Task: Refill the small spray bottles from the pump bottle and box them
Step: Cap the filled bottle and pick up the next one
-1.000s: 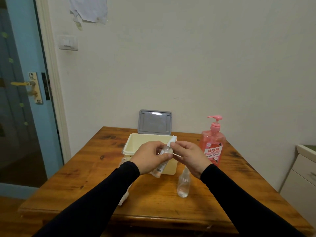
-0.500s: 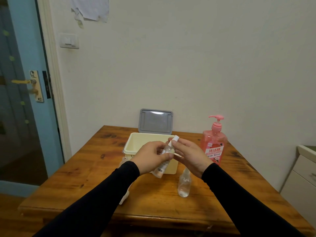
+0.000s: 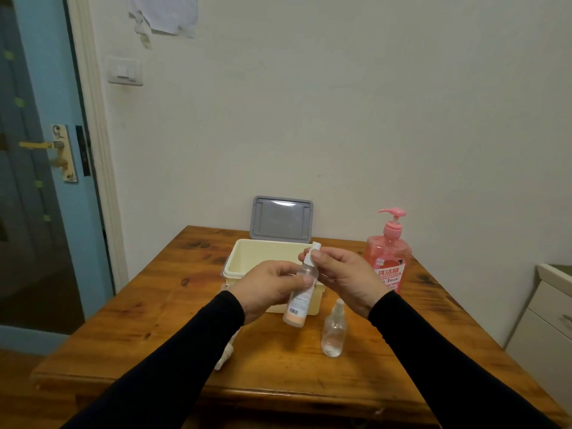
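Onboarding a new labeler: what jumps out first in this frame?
Centre frame, both hands work one small spray bottle held over the table: the left hand wraps its body, the right hand pinches its white cap. Next is the pink pump bottle standing at right, then the open cream box behind the hands and a second clear bottle upright in front.

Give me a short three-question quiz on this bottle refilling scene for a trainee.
1. True or false: the left hand holds the small clear spray bottle with pink liquid at its bottom.
2. What do the right hand fingers pinch?
3. Where does the pink plastic pump bottle stand: A, inside the cream plastic box; B, to the box's right?

Key: 1 true. 2 the held bottle's white spray top. 3 B.
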